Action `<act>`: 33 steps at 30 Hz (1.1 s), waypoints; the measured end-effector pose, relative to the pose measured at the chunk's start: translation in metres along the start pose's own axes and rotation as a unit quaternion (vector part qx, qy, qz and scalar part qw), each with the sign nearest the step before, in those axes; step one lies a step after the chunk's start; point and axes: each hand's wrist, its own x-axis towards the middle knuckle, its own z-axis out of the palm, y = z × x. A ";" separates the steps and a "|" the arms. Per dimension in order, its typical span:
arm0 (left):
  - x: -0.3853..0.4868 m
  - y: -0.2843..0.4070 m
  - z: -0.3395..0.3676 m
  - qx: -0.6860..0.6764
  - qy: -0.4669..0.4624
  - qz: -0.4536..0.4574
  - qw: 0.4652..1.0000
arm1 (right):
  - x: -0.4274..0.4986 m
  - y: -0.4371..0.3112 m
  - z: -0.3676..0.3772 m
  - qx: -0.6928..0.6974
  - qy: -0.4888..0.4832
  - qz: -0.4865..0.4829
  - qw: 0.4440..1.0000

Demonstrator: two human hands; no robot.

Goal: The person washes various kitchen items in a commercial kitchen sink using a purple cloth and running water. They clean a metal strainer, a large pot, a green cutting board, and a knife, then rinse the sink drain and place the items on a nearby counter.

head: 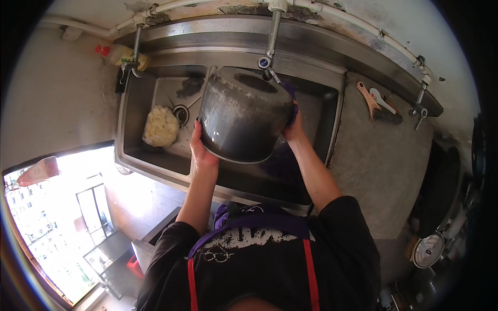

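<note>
A large dark metal pot (245, 116) is tipped over the right basin (323, 128) of a stainless steel double sink, its blackened base turned up toward the tap. My left hand (204, 149) grips the pot low on its left side, near the rim, with the thumb on the outer wall. On the pot's right side, my right hand (293, 122) presses a purple cloth (291, 103) against the wall; its fingers are partly hidden. The pot's inside faces away from view. Just above the base hangs the middle tap (266, 64).
In the left basin (175, 155) lie a bag of pale yellow food (161, 126) and a dark scouring pad (190, 87) near the drain. A yellow bottle (126, 56) stands behind the left tap (134, 66). Brushes (367, 99) rest on the right-hand counter (377, 167), below another tap (420, 107).
</note>
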 end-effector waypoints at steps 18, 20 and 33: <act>-0.050 -0.022 0.033 0.151 0.021 0.010 0.988 | -0.113 0.003 0.099 -0.770 -0.124 -0.445 0.440; -0.063 -0.021 0.033 0.212 -0.027 0.011 0.977 | -0.099 -0.001 0.108 -0.704 -0.128 -0.355 0.602; -0.067 -0.017 0.067 0.716 -0.272 -0.001 0.643 | -0.027 -0.027 -0.021 -0.430 0.140 0.016 0.892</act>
